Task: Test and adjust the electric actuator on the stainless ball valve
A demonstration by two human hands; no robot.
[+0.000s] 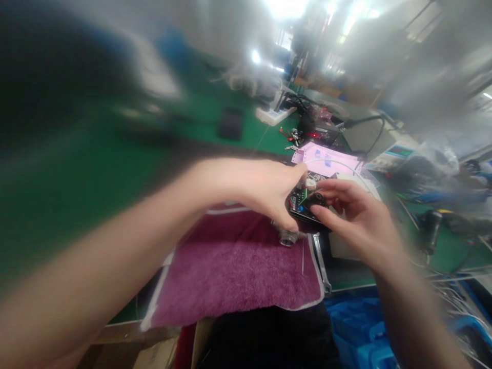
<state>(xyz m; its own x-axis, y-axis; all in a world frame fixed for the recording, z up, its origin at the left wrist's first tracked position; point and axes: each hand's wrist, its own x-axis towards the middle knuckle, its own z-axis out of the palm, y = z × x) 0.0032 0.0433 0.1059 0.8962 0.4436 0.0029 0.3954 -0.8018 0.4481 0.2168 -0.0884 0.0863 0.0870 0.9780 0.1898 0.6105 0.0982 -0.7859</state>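
Note:
My left hand and my right hand meet over the far right corner of a purple towel. Both pinch a small green circuit board with dark parts on it. The left thumb and fingers close on its left edge. The right fingers curl round its right side and over a black part on top. A small metal fitting lies on the towel just under the left hand. The picture is smeared by motion at the edges.
A wrench lies along the towel's right edge. Behind the hands are a pink sheet, a black device with red lights, cables and a white power strip on the green bench. Blue bins stand low right.

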